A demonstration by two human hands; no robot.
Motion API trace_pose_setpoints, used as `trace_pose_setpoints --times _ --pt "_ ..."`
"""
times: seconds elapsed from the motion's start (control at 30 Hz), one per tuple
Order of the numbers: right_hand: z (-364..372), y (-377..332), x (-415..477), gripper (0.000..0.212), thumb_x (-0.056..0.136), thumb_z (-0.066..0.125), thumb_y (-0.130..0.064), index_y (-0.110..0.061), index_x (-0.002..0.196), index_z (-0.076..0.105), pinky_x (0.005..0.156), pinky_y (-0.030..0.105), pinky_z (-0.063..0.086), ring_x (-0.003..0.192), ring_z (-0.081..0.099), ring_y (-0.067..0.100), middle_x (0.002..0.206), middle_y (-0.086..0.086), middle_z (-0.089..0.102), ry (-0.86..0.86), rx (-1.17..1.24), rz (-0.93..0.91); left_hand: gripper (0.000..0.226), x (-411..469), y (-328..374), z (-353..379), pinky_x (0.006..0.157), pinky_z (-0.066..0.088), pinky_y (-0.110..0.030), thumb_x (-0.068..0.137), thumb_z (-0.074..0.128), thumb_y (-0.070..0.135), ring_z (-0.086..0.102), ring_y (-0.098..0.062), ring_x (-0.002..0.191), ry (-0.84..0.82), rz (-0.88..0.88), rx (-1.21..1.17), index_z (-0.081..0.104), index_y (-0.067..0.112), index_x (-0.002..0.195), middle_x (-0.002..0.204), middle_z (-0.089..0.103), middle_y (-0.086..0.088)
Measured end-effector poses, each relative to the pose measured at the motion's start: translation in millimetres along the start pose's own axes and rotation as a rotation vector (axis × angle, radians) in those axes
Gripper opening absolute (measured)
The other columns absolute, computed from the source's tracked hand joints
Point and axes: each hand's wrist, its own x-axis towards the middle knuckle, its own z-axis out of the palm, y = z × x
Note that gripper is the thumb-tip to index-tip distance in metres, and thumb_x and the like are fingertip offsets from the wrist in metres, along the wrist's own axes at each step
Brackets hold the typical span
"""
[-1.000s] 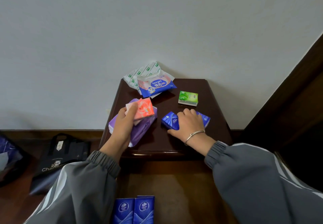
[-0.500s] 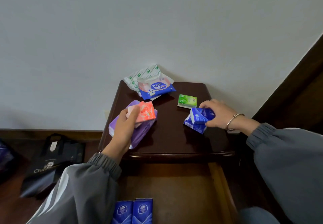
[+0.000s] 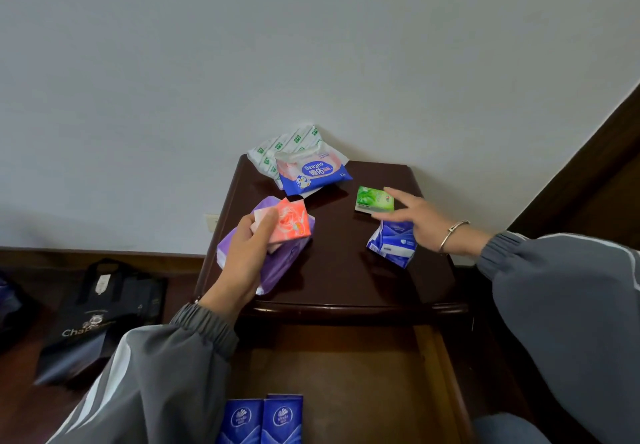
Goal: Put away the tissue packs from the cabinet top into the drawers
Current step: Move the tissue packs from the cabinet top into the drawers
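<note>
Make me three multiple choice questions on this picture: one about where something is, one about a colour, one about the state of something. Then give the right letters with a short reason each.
1. Where does the green tissue pack lie?
A. on the cabinet top
B. on the floor
C. on a shelf

2. The left hand grips a tissue pack of what colour?
A. green
B. blue
C. pink

3. How is the drawer below the cabinet top?
A. shut
B. pulled open
C. taken out and set on the floor

Answers:
1 A: it lies flat on the dark wooden top, toward the back right.
2 C: the thumb curls over the pink tissue pack, which has a rose print.
3 B: its inside shows, with two blue packs at the near edge.
</note>
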Motion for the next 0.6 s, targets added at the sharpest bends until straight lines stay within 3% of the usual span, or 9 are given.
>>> trace_pose_setpoints --times 0.07,0.13,0.2,0.27,0.37,0.47,0.6 --pt "2 -5 -4 0.05 0.092 0.051 -0.019 -0.032 0.139 0.04 0.097 0.036 0.046 0.13 0.042 0.024 0.149 0.002 0.036 0.183 0.082 0.152 0.04 0 -1 0 0.08 0.051 -0.027 0.08 0.06 0.06 0.065 -0.012 0.102 0.001 0.012 -0.012 0.056 0.03 0.107 0.112 0.067 0.002" --pt "5 -15 -5 0.065 0.083 0.053 -0.058 -0.023 0.136 0.04 0.078 0.034 0.048 0.106 0.057 0.026 0.124 0.006 0.056 0.208 0.086 0.343 0.059 -1 1 0 0.079 0.051 -0.026 0.071 0.062 0.067 0.066 -0.012 0.102 -0.002 0.01 -0.019 0.056 0.026 0.113 0.112 0.067 0.001" --pt "7 -27 -2 0.081 0.071 0.05 -0.076 -0.017 0.126 0.043 0.065 0.031 0.044 0.09 0.058 0.026 0.108 0.007 0.059 0.149 0.009 0.466 0.074 -2 1 0 0.081 0.052 -0.028 0.064 0.062 0.072 0.065 -0.014 0.104 -0.003 -0.003 -0.013 0.055 0.022 0.119 0.113 0.067 0.0" --pt "12 -35 3 0.083 0.068 0.058 -0.073 -0.013 0.123 0.043 0.07 0.035 0.046 0.097 0.057 0.028 0.113 0.01 0.055 0.1 -0.028 0.498 0.073 -3 2 -1 0.083 0.052 -0.03 0.063 0.061 0.072 0.065 -0.014 0.105 0.001 -0.005 -0.007 0.055 0.023 0.117 0.114 0.067 0.0" --pt "14 -33 8 0.075 0.069 0.072 -0.048 -0.01 0.127 0.044 0.087 0.037 0.046 0.109 0.054 0.03 0.123 0.013 0.049 0.057 0.126 0.465 0.06 -3 2 -1 0.084 0.052 -0.03 0.075 0.06 0.065 0.064 -0.015 0.106 0.003 -0.007 0.005 0.054 0.024 0.118 0.115 0.065 0.0" --pt "2 -18 2 0.076 0.067 0.076 -0.029 -0.014 0.133 0.041 0.09 0.031 0.043 0.11 0.052 0.027 0.126 0.01 0.047 0.092 0.273 0.304 0.051 -3 1 -2 0.088 0.052 -0.033 0.082 0.058 0.06 0.063 -0.015 0.107 -0.009 -0.008 0.013 0.054 0.024 0.118 0.116 0.064 -0.001" --pt "9 -5 -8 0.075 0.068 0.077 -0.029 -0.018 0.134 0.042 0.091 0.028 0.041 0.113 0.052 0.024 0.127 0.008 0.05 0.003 0.244 0.206 0.047 -5 2 -1 0.081 0.051 -0.028 0.083 0.058 0.059 0.063 -0.014 0.105 -0.001 -0.001 0.005 0.053 0.025 0.117 0.114 0.064 0.0"
